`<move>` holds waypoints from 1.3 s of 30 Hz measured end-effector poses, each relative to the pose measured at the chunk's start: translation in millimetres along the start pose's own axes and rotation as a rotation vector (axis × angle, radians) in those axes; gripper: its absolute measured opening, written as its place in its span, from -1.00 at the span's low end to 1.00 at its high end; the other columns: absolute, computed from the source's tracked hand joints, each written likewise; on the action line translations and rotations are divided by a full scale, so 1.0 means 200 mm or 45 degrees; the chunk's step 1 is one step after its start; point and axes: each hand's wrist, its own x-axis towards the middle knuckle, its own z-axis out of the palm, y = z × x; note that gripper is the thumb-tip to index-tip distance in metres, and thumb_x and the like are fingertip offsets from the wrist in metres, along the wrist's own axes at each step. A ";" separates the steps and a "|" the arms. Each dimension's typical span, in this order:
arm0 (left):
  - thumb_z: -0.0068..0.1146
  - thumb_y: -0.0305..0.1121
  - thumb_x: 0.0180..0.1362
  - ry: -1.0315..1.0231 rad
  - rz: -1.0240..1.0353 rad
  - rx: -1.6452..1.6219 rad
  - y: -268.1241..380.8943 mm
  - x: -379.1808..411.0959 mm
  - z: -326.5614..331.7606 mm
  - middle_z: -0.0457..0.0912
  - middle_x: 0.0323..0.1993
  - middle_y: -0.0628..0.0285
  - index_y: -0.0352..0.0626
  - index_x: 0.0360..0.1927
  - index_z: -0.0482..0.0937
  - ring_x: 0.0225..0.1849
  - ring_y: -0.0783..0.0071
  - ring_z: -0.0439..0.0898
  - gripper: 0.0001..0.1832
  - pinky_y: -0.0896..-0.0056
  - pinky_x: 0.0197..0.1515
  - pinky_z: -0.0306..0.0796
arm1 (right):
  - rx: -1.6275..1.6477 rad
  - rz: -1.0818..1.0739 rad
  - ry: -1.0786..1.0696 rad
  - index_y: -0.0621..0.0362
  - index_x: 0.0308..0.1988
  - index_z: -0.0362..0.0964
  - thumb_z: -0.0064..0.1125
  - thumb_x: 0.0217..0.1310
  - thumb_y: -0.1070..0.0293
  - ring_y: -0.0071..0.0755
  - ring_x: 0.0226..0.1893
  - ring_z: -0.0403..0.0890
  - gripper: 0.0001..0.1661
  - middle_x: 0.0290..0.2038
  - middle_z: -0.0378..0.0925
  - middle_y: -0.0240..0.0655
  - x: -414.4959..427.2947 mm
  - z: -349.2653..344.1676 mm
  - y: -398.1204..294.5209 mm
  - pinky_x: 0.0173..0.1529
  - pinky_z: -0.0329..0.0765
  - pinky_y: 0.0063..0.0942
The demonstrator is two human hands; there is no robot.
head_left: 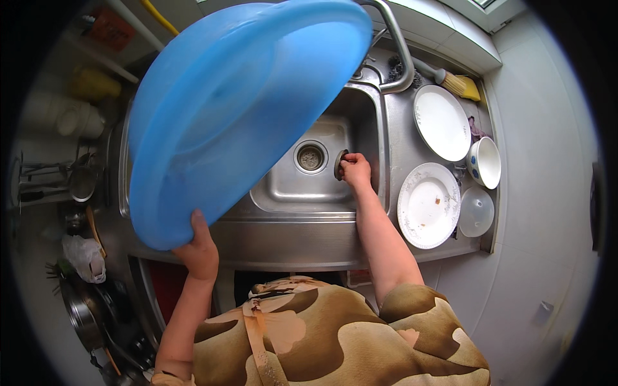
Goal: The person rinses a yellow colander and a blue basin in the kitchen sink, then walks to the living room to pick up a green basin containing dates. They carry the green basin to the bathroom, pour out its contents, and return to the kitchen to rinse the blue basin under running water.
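My left hand [199, 251] grips the rim of a large blue plastic basin [251, 111], thumb on the inner side. The basin is tilted up over the left part of a stainless steel sink [299, 195] and hides much of what lies behind it. Down in the sink bowl, my right hand [356, 170] pinches a round, dark-edged sink plug or strainer [341, 165] on its edge. The drain opening [310, 157] lies uncovered just left of that hand.
A curved metal faucet [398, 72] rises behind the sink. On the right drainboard lie an oval white plate [442, 123], a round plate with food scraps [428, 205], a bowl [485, 163], a translucent bowl [476, 212], and a brush [451, 82]. Pans [82, 313] stand at left.
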 end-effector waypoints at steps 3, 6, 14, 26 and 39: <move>0.05 -0.47 0.16 -0.081 -0.078 -0.024 -0.05 0.00 -0.05 0.45 0.00 0.05 -0.43 0.04 0.34 0.00 0.30 0.44 -0.62 0.28 0.09 0.29 | -0.039 -0.134 -0.013 0.19 -0.21 0.38 0.16 0.03 0.52 -0.48 -0.58 0.53 -0.75 -0.50 0.49 -0.33 0.00 0.02 -0.01 -0.60 0.45 -0.51; 0.05 -0.49 0.14 -0.106 -0.001 0.096 -0.04 -0.01 -0.04 0.37 0.10 0.00 -0.43 0.15 0.24 0.11 0.27 0.38 -0.50 0.27 0.17 0.22 | -0.010 -0.193 -0.039 0.18 -0.21 0.38 0.16 0.00 0.54 -0.46 -0.58 0.52 -0.74 -0.49 0.49 -0.32 0.07 0.03 0.08 -0.60 0.44 -0.52; 0.02 -0.52 0.14 -0.353 0.144 -0.439 0.07 0.04 0.09 0.07 0.34 0.08 -0.22 0.36 -0.07 0.34 0.29 0.11 -0.26 0.32 0.29 0.06 | -0.373 -0.815 0.105 0.17 -0.09 0.42 0.08 0.10 0.48 -0.41 -0.58 0.55 -0.69 -0.41 0.56 -0.19 0.12 -0.04 0.12 -0.58 0.48 -0.46; -0.12 -0.65 0.04 -0.226 -0.201 -0.052 0.00 -0.03 -0.08 0.01 0.35 -0.02 -0.36 0.26 0.10 0.35 0.19 0.08 -0.37 0.32 0.31 -0.02 | -0.010 0.014 -0.192 0.13 -0.21 0.39 0.13 0.09 0.48 -0.53 -0.55 0.52 -0.80 -0.42 0.49 -0.40 -0.08 -0.02 -0.07 -0.55 0.46 -0.55; 0.07 -0.49 0.11 0.077 -0.236 -0.141 -0.05 -0.03 -0.11 0.50 -0.13 0.09 -0.42 -0.09 0.40 -0.11 0.35 0.47 -0.70 0.35 0.00 0.33 | -0.728 -0.132 -0.043 0.07 -0.28 0.50 0.13 -0.01 0.33 -0.12 -0.17 0.59 -0.79 -0.22 0.58 -0.17 -0.21 -0.01 -0.17 -0.05 0.48 -0.27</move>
